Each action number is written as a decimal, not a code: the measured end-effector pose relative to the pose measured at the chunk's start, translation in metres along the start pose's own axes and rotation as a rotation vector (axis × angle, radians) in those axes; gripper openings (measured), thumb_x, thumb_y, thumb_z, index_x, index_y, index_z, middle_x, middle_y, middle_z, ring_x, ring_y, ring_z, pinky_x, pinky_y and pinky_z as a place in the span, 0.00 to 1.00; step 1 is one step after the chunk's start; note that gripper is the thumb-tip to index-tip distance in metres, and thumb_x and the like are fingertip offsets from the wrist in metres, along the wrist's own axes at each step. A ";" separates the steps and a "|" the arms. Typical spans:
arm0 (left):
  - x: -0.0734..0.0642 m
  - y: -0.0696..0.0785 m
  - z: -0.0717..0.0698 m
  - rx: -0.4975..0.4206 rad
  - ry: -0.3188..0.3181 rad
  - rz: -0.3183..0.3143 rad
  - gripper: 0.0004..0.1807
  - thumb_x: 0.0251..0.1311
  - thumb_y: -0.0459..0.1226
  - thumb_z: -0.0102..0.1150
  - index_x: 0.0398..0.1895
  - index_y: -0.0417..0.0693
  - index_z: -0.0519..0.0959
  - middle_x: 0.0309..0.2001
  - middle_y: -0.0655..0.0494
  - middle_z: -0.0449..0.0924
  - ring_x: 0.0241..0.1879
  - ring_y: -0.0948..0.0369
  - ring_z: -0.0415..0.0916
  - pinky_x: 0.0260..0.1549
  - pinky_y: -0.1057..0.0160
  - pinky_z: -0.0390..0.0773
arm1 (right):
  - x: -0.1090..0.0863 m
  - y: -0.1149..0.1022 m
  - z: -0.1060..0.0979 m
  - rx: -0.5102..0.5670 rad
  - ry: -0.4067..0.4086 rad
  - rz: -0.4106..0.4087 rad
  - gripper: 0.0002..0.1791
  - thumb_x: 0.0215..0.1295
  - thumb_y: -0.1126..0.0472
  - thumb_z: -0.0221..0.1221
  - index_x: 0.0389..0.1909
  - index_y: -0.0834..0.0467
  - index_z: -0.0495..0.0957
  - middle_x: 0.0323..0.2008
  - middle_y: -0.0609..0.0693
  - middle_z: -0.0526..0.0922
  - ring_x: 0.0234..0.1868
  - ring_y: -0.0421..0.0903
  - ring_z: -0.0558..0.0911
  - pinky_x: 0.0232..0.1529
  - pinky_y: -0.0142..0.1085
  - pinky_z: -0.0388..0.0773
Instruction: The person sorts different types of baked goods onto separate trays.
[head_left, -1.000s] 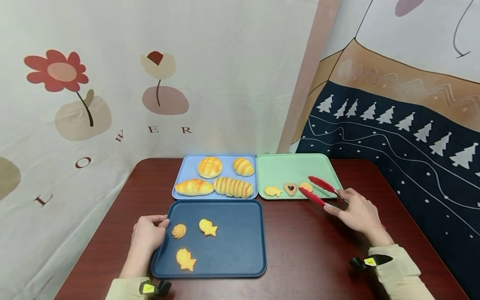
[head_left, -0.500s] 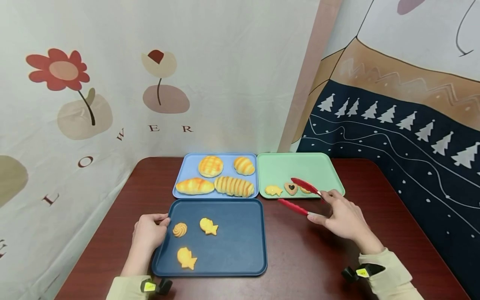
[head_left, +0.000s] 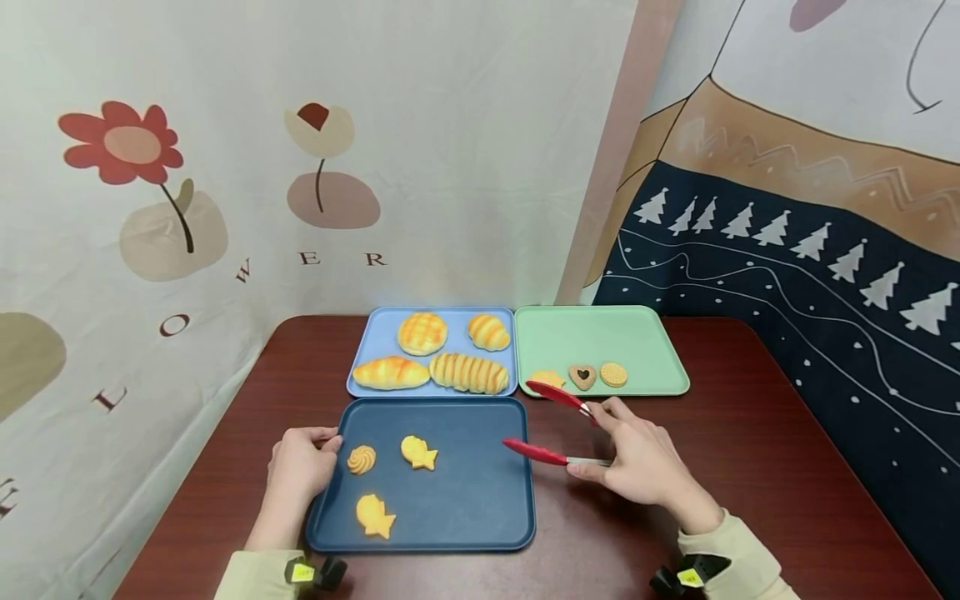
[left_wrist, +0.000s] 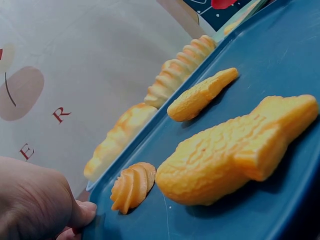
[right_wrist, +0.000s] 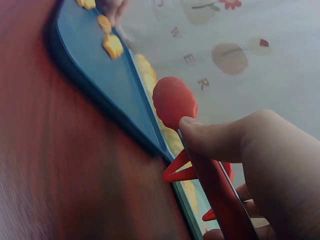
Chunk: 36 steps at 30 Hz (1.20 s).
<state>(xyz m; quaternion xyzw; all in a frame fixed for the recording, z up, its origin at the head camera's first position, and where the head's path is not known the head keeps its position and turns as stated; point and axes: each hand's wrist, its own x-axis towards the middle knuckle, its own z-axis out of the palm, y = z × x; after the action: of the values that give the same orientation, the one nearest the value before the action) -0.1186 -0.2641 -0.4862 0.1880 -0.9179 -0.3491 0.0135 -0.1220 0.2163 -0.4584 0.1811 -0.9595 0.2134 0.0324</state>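
My left hand pinches the left rim of a dark blue tray, thumb on top, as the left wrist view also shows. On this tray lie a swirl cookie and two yellow fish-shaped cookies. My right hand grips red-tipped tongs, their arms spread with nothing between them. One tip overlaps the dark tray's right rim in the head view; the other partly covers a fish-shaped cookie on the green tray. Beside that lie a heart cookie and a round cookie.
A light blue tray behind the dark one bears several breads, among them a long ridged loaf and a round bun. All trays stand on a brown table. A printed curtain hangs close behind.
My right hand has moved left and toward me with the tongs, from the round cookie past the heart cookie to the gap between the trays. The left hand stays at the rim.
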 end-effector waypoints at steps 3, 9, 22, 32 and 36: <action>0.001 -0.001 0.001 -0.004 -0.001 -0.007 0.18 0.76 0.38 0.61 0.60 0.37 0.85 0.57 0.34 0.84 0.51 0.37 0.81 0.41 0.40 0.79 | 0.002 -0.010 0.006 -0.003 -0.007 -0.028 0.53 0.52 0.27 0.73 0.71 0.57 0.77 0.47 0.44 0.77 0.26 0.35 0.71 0.27 0.36 0.70; 0.000 0.000 -0.001 -0.002 -0.004 -0.008 0.18 0.75 0.38 0.61 0.60 0.36 0.85 0.57 0.33 0.83 0.52 0.36 0.81 0.42 0.39 0.79 | 0.006 -0.024 0.018 -0.020 -0.004 -0.075 0.51 0.52 0.27 0.73 0.70 0.56 0.79 0.48 0.41 0.76 0.26 0.34 0.71 0.25 0.35 0.70; -0.002 -0.002 0.000 -0.011 -0.004 -0.009 0.18 0.76 0.38 0.61 0.61 0.36 0.84 0.54 0.34 0.85 0.49 0.38 0.82 0.40 0.40 0.79 | 0.016 -0.055 0.032 -0.023 -0.036 -0.147 0.52 0.56 0.24 0.68 0.71 0.57 0.78 0.49 0.42 0.76 0.27 0.34 0.72 0.24 0.34 0.69; -0.001 0.001 0.000 -0.012 -0.014 -0.021 0.18 0.76 0.39 0.61 0.60 0.36 0.85 0.55 0.34 0.84 0.48 0.39 0.82 0.40 0.41 0.81 | 0.028 -0.078 0.041 -0.062 -0.078 -0.221 0.48 0.58 0.27 0.69 0.70 0.56 0.79 0.51 0.44 0.77 0.32 0.38 0.77 0.24 0.34 0.69; -0.002 0.002 -0.001 -0.001 -0.014 -0.016 0.18 0.76 0.38 0.61 0.60 0.36 0.85 0.55 0.33 0.84 0.47 0.38 0.82 0.39 0.41 0.81 | 0.032 -0.085 0.046 -0.068 -0.083 -0.229 0.46 0.59 0.28 0.69 0.70 0.55 0.80 0.53 0.46 0.78 0.37 0.41 0.81 0.26 0.35 0.71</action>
<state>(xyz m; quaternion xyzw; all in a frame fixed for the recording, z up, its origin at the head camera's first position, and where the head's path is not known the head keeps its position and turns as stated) -0.1172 -0.2625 -0.4834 0.1926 -0.9163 -0.3511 0.0044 -0.1203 0.1144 -0.4618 0.2970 -0.9397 0.1681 0.0232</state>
